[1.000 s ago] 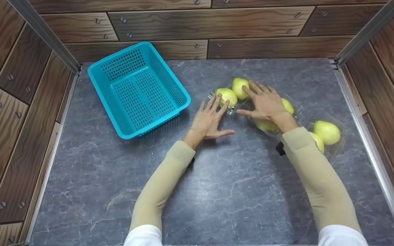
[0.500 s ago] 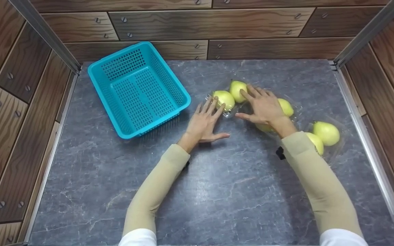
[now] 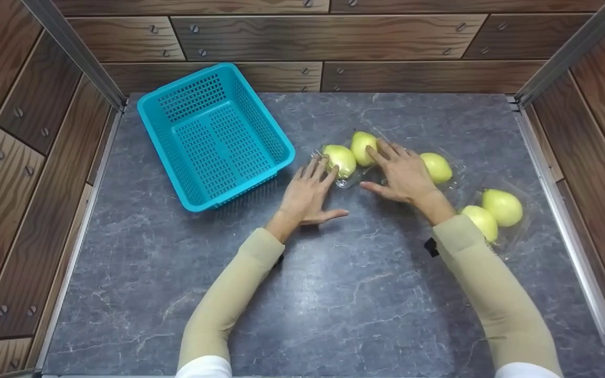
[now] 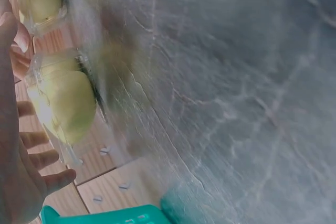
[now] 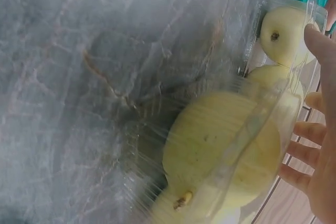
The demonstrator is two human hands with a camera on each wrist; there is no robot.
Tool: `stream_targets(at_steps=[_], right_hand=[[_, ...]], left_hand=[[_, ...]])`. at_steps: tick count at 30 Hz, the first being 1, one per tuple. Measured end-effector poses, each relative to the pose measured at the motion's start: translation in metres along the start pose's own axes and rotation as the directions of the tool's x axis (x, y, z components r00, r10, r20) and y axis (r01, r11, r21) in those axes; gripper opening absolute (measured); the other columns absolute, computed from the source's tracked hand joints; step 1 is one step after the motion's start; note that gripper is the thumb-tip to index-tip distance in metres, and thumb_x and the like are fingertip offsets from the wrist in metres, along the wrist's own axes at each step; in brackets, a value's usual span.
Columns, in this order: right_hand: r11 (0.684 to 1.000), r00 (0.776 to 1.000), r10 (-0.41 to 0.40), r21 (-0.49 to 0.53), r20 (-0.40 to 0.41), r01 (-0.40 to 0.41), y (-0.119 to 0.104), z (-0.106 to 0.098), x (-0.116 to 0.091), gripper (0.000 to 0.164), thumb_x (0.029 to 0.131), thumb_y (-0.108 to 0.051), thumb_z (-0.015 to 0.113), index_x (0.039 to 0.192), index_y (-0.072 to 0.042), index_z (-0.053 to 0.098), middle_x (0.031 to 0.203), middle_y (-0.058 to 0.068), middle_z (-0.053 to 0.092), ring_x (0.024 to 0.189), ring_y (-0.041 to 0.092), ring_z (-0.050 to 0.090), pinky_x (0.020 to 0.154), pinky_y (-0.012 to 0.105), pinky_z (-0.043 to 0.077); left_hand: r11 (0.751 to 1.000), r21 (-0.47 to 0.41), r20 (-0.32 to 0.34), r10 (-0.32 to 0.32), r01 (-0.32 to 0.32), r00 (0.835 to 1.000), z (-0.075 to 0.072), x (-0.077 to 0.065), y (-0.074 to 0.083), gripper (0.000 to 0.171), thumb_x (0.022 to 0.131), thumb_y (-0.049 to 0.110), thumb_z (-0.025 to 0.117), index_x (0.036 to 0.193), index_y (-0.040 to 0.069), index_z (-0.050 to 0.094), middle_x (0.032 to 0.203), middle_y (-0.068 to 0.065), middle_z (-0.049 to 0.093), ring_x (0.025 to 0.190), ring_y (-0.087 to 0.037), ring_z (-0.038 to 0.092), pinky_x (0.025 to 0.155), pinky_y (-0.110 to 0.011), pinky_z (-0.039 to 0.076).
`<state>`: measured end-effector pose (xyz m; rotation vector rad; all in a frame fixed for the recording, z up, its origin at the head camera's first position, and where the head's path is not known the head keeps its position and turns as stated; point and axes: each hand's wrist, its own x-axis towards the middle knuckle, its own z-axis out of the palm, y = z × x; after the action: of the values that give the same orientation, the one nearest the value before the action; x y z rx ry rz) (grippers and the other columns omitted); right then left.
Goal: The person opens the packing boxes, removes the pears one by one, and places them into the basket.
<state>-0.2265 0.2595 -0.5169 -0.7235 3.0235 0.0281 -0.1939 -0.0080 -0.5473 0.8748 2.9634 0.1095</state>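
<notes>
Two yellow-green pears point(image 3: 340, 161) lie in a clear plastic pack point(image 3: 345, 182) near the middle of the table. My left hand point(image 3: 305, 195) rests its spread fingertips at the pack's left pear. Over its right pear point(image 3: 361, 144) reach the spread fingers of my right hand point(image 3: 406, 176), thumb held out sideways. Beside that hand sits another clear pack with a pear point(image 3: 436, 168), partly hidden by hand and wrist. In the left wrist view, straight left fingers stand beside a packed pear point(image 4: 71, 106). The right wrist view shows packed pears point(image 5: 226, 150) beside the right fingers.
A turquoise perforated basket point(image 3: 179, 191) stands at the back left with nothing inside. Farther right lies a third clear pack with two pears point(image 3: 502, 207), close to my right sleeve. Wood-patterned walls point(image 3: 329, 37) bound the grey marbled table point(image 3: 302, 294) at the back and sides.
Both hands and the middle pack of pears have shifted a little toward me and slightly left. The basket and the far-right pack have stayed in place.
</notes>
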Motion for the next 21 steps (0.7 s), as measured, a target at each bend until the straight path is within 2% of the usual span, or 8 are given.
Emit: stream_targets(at_steps=[8,14,21], right_hand=[[1.000,0.999,-0.023,-0.016,-0.023,0.023,-0.011,0.003,-0.009,0.091,0.095,-0.075,0.055,0.164,-0.017,0.039,0.169,0.020,0.037,0.147,0.048,0.046,0.117,0.066,0.045],[0.999,0.998,-0.045,-0.026,-0.049,0.044,-0.017,0.005,-0.016,0.089,0.095,-0.074,0.057,0.162,-0.019,0.042,0.166,0.020,0.041,0.144,0.046,0.050,0.113,0.064,0.050],[0.996,0.993,-0.079,-0.052,-0.090,0.074,-0.025,0.010,-0.028,0.084,0.096,-0.071,0.058,0.161,-0.020,0.045,0.164,0.018,0.045,0.141,0.044,0.053,0.112,0.061,0.052]], left_hand=[[0.997,0.072,-0.025,0.002,0.000,1.000,-0.002,-0.014,0.000,0.113,0.085,0.095,0.039,0.167,0.018,0.030,0.174,-0.017,0.030,0.162,-0.038,0.027,0.131,-0.056,0.033],[0.996,0.087,-0.047,0.005,-0.001,0.999,-0.001,-0.024,-0.001,0.111,0.086,0.094,0.039,0.165,0.017,0.034,0.172,-0.017,0.033,0.160,-0.039,0.032,0.129,-0.055,0.037],[0.994,0.109,-0.084,0.005,0.004,0.996,0.001,-0.038,-0.002,0.110,0.086,0.095,0.039,0.164,0.016,0.037,0.171,-0.016,0.037,0.159,-0.039,0.034,0.131,-0.056,0.034]])
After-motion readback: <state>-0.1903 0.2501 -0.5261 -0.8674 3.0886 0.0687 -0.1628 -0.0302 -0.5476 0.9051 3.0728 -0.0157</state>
